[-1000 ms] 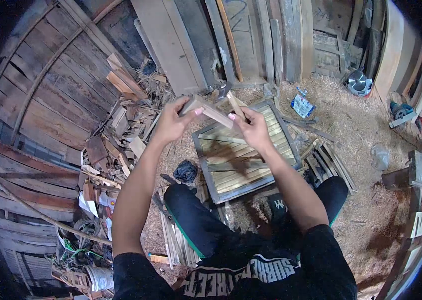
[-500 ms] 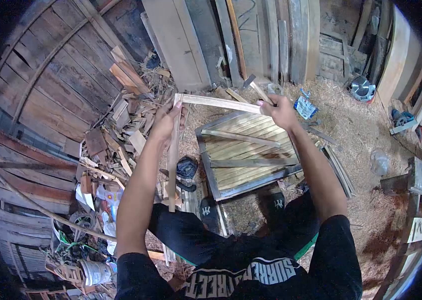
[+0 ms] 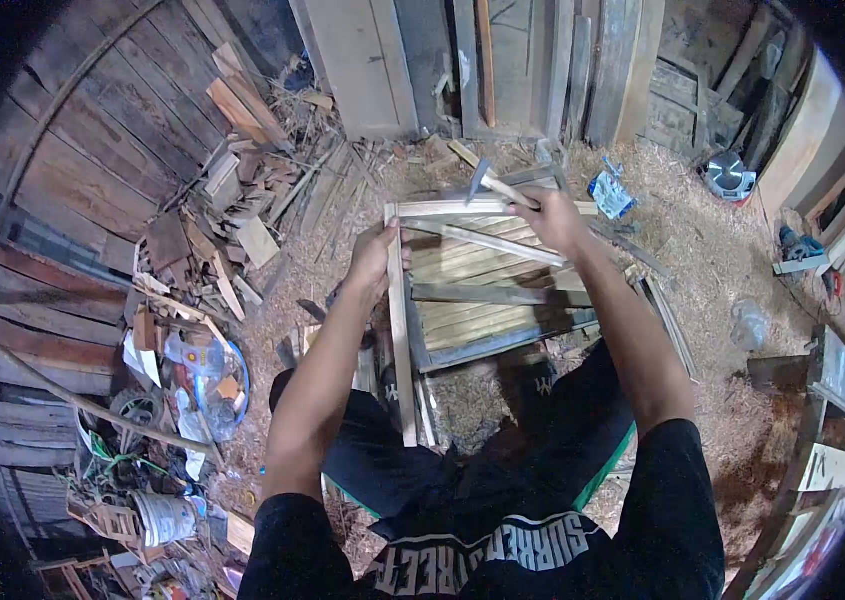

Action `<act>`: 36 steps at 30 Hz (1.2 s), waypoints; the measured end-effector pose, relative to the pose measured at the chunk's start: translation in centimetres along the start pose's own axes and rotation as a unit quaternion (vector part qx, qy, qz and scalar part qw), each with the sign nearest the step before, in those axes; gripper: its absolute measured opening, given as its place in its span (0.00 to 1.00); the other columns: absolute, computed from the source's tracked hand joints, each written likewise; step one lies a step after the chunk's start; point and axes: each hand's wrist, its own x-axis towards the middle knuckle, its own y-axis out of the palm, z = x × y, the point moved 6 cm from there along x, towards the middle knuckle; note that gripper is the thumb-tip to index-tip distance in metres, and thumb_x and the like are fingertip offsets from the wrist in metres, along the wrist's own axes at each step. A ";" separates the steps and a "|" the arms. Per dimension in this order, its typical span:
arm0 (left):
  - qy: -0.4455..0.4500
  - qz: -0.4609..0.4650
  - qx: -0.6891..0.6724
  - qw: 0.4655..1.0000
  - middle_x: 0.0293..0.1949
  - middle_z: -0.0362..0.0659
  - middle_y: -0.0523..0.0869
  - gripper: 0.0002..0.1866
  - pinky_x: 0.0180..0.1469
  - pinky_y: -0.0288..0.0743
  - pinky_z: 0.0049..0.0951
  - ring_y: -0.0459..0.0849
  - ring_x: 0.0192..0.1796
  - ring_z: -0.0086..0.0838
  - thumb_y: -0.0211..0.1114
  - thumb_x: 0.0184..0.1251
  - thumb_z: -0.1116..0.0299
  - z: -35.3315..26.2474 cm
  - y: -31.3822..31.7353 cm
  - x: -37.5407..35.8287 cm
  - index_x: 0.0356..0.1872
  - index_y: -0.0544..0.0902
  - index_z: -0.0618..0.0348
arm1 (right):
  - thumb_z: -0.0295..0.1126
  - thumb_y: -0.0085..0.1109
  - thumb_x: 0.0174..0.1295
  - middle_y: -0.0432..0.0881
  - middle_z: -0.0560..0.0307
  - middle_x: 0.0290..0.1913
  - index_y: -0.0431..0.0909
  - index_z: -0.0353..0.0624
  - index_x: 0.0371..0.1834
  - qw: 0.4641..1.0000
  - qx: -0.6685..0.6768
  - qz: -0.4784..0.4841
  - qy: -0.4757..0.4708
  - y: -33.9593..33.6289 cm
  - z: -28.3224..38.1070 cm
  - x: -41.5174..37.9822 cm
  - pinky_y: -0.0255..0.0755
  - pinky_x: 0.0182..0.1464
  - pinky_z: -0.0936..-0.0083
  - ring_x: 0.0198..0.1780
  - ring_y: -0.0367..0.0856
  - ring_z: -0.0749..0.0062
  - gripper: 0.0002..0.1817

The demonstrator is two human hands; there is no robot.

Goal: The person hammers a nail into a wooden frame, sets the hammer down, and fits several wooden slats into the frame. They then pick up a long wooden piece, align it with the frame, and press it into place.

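Note:
My left hand (image 3: 375,262) grips an upright wooden strip (image 3: 400,340) just below its top corner. There it meets a crosswise wooden strip (image 3: 453,208), forming an L shape. My right hand (image 3: 551,222) is closed around the handle of a hammer (image 3: 483,180), whose head points up and left over the crosswise strip. Whether those fingers also hold the strip cannot be made out. Beneath lies a slatted wooden panel (image 3: 483,262) in a grey frame, with loose strips across it.
Wood scraps (image 3: 213,240) are heaped at the left. A circular saw (image 3: 729,176) and another blue power tool (image 3: 799,248) rest at the right. Near the panel lies a blue-and-white packet (image 3: 611,195). Boards (image 3: 363,70) lean at the back.
The joined strips have moved down and right toward the panel, and the upright strip leans differently. The hammer has shifted left relative to the panel, its head now over the crosswise strip.

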 end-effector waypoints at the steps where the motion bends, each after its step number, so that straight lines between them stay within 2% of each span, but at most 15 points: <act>1: 0.000 0.001 -0.003 1.000 0.38 0.38 0.80 0.14 0.29 0.76 0.30 0.79 0.31 0.25 0.61 0.87 0.59 0.5 0.1 0.2 0.53 0.79 0.60 | 0.50 0.72 0.69 0.90 0.37 0.43 0.91 0.45 0.55 0.999 -0.026 -0.005 -0.033 0.6 -0.1 0.0 0.80 0.52 0.52 0.49 0.90 0.39 0.22; 2: -0.014 -0.004 -0.009 1.000 0.38 0.39 0.80 0.14 0.29 0.76 0.31 0.79 0.31 0.25 0.61 0.87 0.58 1.4 0.0 0.1 0.54 0.78 0.59 | 0.51 0.72 0.69 0.91 0.37 0.44 0.91 0.45 0.55 0.997 -0.051 -0.008 -0.063 1.4 -0.3 -0.3 0.81 0.52 0.52 0.49 0.89 0.38 0.22; 9: -0.055 -0.027 -0.083 0.995 0.37 0.39 0.79 0.12 0.29 0.76 0.32 0.77 0.29 0.26 0.57 0.88 0.56 7.0 -0.6 1.2 0.58 0.75 0.50 | 0.52 0.73 0.67 0.91 0.38 0.47 0.92 0.47 0.54 0.993 -0.074 -0.042 -0.079 3.8 -2.7 -0.1 0.81 0.53 0.50 0.50 0.89 0.37 0.23; 12: -0.062 -0.024 -0.130 0.989 0.35 0.40 0.79 0.14 0.30 0.78 0.34 0.78 0.27 0.29 0.58 0.88 0.58 7.8 -0.2 2.6 0.63 0.74 0.53 | 0.52 0.73 0.67 0.91 0.39 0.48 0.92 0.46 0.54 0.991 -0.073 -0.043 -0.103 3.7 -3.5 1.3 0.81 0.54 0.50 0.50 0.89 0.37 0.23; 14: -0.055 -0.018 -0.127 0.990 0.36 0.42 0.83 0.15 0.32 0.80 0.37 0.81 0.28 0.31 0.57 0.89 0.60 8.4 -0.8 4.0 0.64 0.76 0.55 | 0.51 0.73 0.67 0.92 0.41 0.49 0.92 0.46 0.55 0.992 -0.097 -0.035 -0.077 4.6 -6.1 2.6 0.81 0.55 0.50 0.52 0.89 0.37 0.23; 16: -0.011 -0.080 0.054 0.995 0.38 0.47 0.90 0.18 0.37 0.82 0.36 0.87 0.34 0.31 0.63 0.85 0.58 7.7 -1.7 4.0 0.62 0.84 0.62 | 0.51 0.73 0.67 0.91 0.42 0.50 0.91 0.47 0.56 0.995 -0.004 -0.023 -0.101 5.3 -5.4 2.9 0.80 0.58 0.50 0.53 0.89 0.39 0.23; 17: -0.014 -0.081 0.052 0.995 0.38 0.47 0.90 0.18 0.37 0.82 0.36 0.87 0.34 0.31 0.63 0.85 0.58 7.5 -1.8 4.2 0.62 0.84 0.62 | 0.50 0.72 0.68 0.92 0.44 0.51 0.91 0.46 0.57 0.992 -0.096 0.004 -0.078 5.2 -5.8 2.6 0.79 0.60 0.51 0.55 0.89 0.41 0.22; 18: 0.038 -0.128 0.193 0.972 0.38 0.48 0.92 0.19 0.38 0.83 0.35 0.89 0.35 0.30 0.67 0.81 0.58 6.3 -2.6 4.0 0.58 0.88 0.65 | 0.50 0.72 0.68 0.92 0.44 0.51 0.91 0.46 0.57 0.992 -0.095 0.009 -0.077 5.5 -5.9 2.5 0.79 0.60 0.51 0.55 0.89 0.41 0.22; 19: 0.088 -0.172 0.329 0.924 0.37 0.50 0.93 0.21 0.40 0.83 0.34 0.91 0.37 0.30 0.72 0.77 0.57 5.1 -3.2 3.8 0.54 0.91 0.68 | 0.50 0.72 0.67 0.92 0.44 0.51 0.91 0.47 0.56 0.989 -0.114 -0.007 -0.090 5.7 -5.8 2.5 0.79 0.61 0.51 0.55 0.89 0.42 0.22; 22: 0.072 -0.121 0.315 0.939 0.36 0.51 0.94 0.23 0.40 0.83 0.32 0.92 0.36 0.29 0.77 0.71 0.56 5.6 -4.0 5.0 0.52 0.92 0.70 | 0.51 0.72 0.67 0.92 0.44 0.52 0.91 0.46 0.56 0.988 -0.123 -0.011 -0.091 6.3 -6.0 3.0 0.79 0.61 0.52 0.56 0.89 0.42 0.23; 24: 0.059 -0.142 0.347 0.925 0.35 0.50 0.94 0.21 0.39 0.83 0.33 0.91 0.33 0.30 0.77 0.71 0.57 6.1 -4.4 5.0 0.52 0.93 0.68 | 0.51 0.73 0.67 0.92 0.44 0.52 0.91 0.46 0.56 0.991 -0.115 -0.002 -0.074 6.6 -6.7 3.2 0.79 0.61 0.53 0.56 0.89 0.42 0.23; 27: 0.042 -0.112 0.336 0.934 0.36 0.50 0.94 0.19 0.38 0.84 0.33 0.91 0.33 0.29 0.76 0.73 0.60 6.1 -4.5 5.1 0.53 0.93 0.66 | 0.52 0.73 0.66 0.92 0.43 0.51 0.92 0.46 0.56 0.994 -0.078 0.018 -0.080 7.0 -7.2 3.7 0.80 0.60 0.52 0.54 0.90 0.41 0.24; 30: 0.034 -0.104 0.352 0.930 0.38 0.50 0.95 0.20 0.38 0.84 0.33 0.91 0.35 0.29 0.74 0.75 0.62 6.3 -4.4 5.4 0.58 0.91 0.66 | 0.52 0.74 0.66 0.92 0.41 0.49 0.92 0.46 0.56 0.992 -0.104 0.009 -0.066 6.7 -6.8 3.8 0.81 0.58 0.52 0.52 0.90 0.40 0.24; 32: 0.080 -0.097 0.264 0.956 0.41 0.48 0.94 0.26 0.37 0.80 0.28 0.86 0.31 0.23 0.72 0.78 0.64 6.7 -4.2 5.6 0.70 0.83 0.69 | 0.53 0.75 0.65 0.92 0.40 0.47 0.93 0.46 0.55 0.994 -0.095 0.033 -0.039 6.7 -6.8 4.0 0.82 0.57 0.51 0.51 0.91 0.40 0.25; 36: 0.070 -0.065 0.309 0.946 0.45 0.50 0.95 0.28 0.37 0.79 0.25 0.85 0.33 0.22 0.71 0.78 0.67 5.9 -3.9 5.1 0.74 0.79 0.68 | 0.52 0.76 0.64 0.92 0.40 0.46 0.93 0.47 0.55 0.993 -0.102 0.040 -0.041 6.6 -6.3 4.4 0.82 0.56 0.51 0.51 0.91 0.40 0.24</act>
